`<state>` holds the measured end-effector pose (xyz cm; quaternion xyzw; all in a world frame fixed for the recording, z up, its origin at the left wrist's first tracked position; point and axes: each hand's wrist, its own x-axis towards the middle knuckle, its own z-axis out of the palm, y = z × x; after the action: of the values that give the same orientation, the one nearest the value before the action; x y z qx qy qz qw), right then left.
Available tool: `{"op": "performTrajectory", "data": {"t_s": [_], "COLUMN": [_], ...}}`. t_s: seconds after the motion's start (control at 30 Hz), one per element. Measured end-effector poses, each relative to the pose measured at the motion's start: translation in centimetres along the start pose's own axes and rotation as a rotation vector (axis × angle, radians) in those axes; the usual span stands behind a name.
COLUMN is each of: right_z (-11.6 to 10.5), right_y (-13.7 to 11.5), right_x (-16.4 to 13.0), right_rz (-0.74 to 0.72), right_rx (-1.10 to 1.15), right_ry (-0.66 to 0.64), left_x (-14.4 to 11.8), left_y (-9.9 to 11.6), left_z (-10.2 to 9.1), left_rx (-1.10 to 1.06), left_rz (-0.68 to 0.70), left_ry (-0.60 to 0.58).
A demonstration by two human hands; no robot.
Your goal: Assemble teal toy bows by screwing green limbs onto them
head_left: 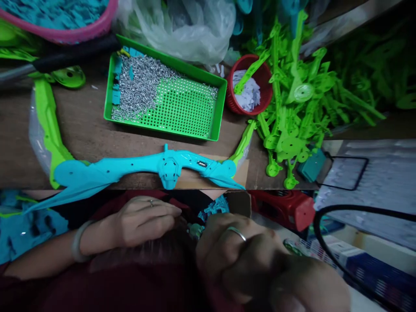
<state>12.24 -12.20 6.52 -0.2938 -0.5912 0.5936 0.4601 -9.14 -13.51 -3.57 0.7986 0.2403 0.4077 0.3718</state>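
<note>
A long cyan plastic bow-shaped part (169, 167) lies across the near edge of the wooden table (87, 130). Below the table edge, over my lap, my left hand (143, 221) has its fingers curled together, fingertips pointing right toward a small greenish piece (195, 230). My right hand (237, 253), with a ring on it, is closed around something dark next to that piece; what it grips is blurred. The two hands nearly touch at the small piece.
A green perforated tray (191, 112) holds a heap of small silver screws. A red basket (263, 93) with white bits stands to its right, next to a pile of lime-green plastic parts (299, 104). A red tool (286, 208) and a black cable (341, 210) lie at right.
</note>
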Motion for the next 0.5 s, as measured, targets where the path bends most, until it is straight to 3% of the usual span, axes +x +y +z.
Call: {"op": "performTrajectory", "data": {"t_s": [0.23, 0.37, 0.5], "right_z": [0.1, 0.0, -0.1], "right_y": [0.5, 0.6, 0.5], "right_x": [0.7, 0.6, 1.0], "right_rz": [-0.062, -0.054, -0.069], "right_rx": [-0.027, -0.074, -0.102], "right_ry": [-0.144, -0.131, -0.181], "left_x": [0.7, 1.2, 1.8], "left_y": [-0.3, -0.1, 0.2], "left_z": [1.0, 0.8, -0.4], "left_rx": [0.064, 0.063, 0.091], "left_rz": [0.091, 0.118, 0.126], "left_ry": [0.125, 0.102, -0.006]}}
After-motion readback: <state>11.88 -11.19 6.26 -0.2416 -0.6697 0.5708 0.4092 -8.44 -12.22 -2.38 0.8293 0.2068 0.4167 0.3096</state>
